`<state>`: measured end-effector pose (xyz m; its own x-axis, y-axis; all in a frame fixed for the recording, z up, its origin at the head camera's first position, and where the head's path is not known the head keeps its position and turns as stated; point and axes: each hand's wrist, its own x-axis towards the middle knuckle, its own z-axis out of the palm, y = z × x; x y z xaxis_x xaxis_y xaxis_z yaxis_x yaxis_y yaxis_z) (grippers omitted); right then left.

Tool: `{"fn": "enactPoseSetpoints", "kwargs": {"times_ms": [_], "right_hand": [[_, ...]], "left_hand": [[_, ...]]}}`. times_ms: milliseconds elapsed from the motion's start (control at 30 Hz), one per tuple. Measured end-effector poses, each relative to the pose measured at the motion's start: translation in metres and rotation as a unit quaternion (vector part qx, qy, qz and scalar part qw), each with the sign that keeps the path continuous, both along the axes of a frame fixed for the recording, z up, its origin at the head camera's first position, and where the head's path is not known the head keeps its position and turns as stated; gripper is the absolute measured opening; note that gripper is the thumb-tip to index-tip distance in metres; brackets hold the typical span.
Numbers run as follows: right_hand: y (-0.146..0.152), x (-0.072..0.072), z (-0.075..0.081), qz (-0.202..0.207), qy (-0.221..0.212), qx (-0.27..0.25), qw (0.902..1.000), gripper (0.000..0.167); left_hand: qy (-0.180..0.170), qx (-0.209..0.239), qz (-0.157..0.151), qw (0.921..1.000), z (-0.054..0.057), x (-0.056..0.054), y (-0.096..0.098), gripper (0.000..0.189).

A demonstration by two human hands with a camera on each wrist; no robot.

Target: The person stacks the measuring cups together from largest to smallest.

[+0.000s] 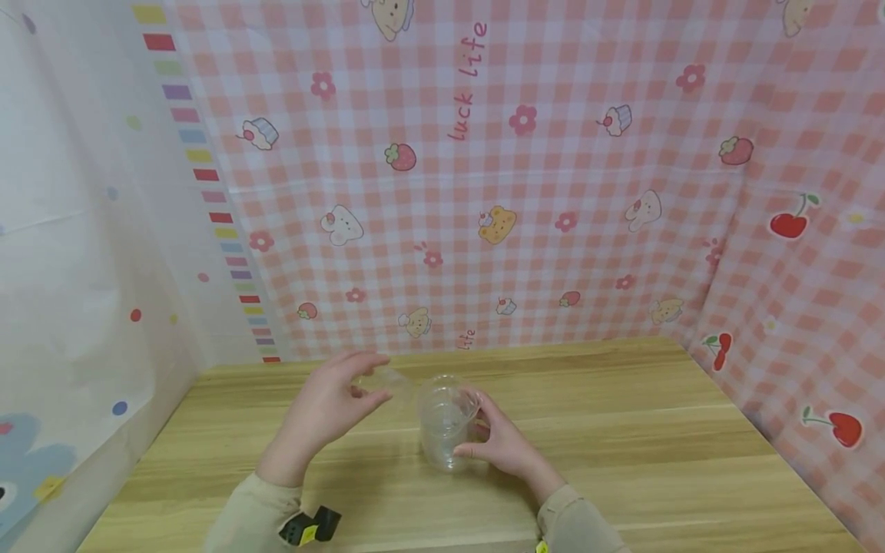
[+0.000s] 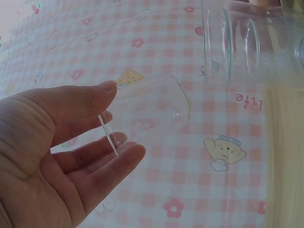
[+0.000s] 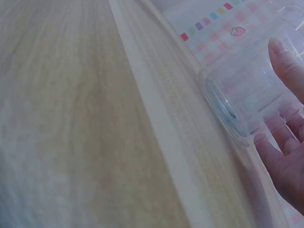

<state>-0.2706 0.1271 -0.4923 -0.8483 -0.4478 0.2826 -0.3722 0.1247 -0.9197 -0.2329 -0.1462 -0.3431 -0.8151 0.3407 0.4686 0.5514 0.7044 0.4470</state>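
Observation:
My left hand [image 1: 339, 399] is raised over the table at the left. Its thumb and fingers pinch a small clear cup [image 2: 152, 109] by one end, and the cup points sideways toward the right. My right hand [image 1: 501, 442] grips a larger clear container [image 1: 439, 434] from its right side, with the thumb across the near side. That container stands upright on the table; ring-like ridges show on it in the left wrist view. Whether it is one piece or nested cups I cannot tell. A small gap separates the two clear things.
The wooden table [image 1: 608, 438] spreads around both hands. A pink checked cloth [image 1: 581, 177] hangs behind it and along the right side, and a white cloth [image 1: 83, 230] with coloured dots hangs at the left.

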Motion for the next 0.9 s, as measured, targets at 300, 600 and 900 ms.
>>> {"fn": "enactPoseSetpoints", "kwargs": {"times_ms": [300, 600, 900], "right_hand": [[0.000, 0.000, -0.001, -0.004, 0.000, 0.003, 1.0000, 0.090], [0.001, -0.001, -0.004, 0.001, 0.006, -0.006, 1.0000, 0.089], [0.000, 0.000, -0.001, -0.001, -0.004, -0.005, 1.0000, 0.089]], "left_hand": [[0.016, 0.017, -0.011, 0.9997, 0.004, -0.001, 0.007, 0.047], [0.033, 0.030, -0.022, 0.9988, 0.003, -0.002, 0.014, 0.046], [0.017, 0.027, -0.030, 0.9990, 0.005, -0.003, 0.022, 0.047]]}}
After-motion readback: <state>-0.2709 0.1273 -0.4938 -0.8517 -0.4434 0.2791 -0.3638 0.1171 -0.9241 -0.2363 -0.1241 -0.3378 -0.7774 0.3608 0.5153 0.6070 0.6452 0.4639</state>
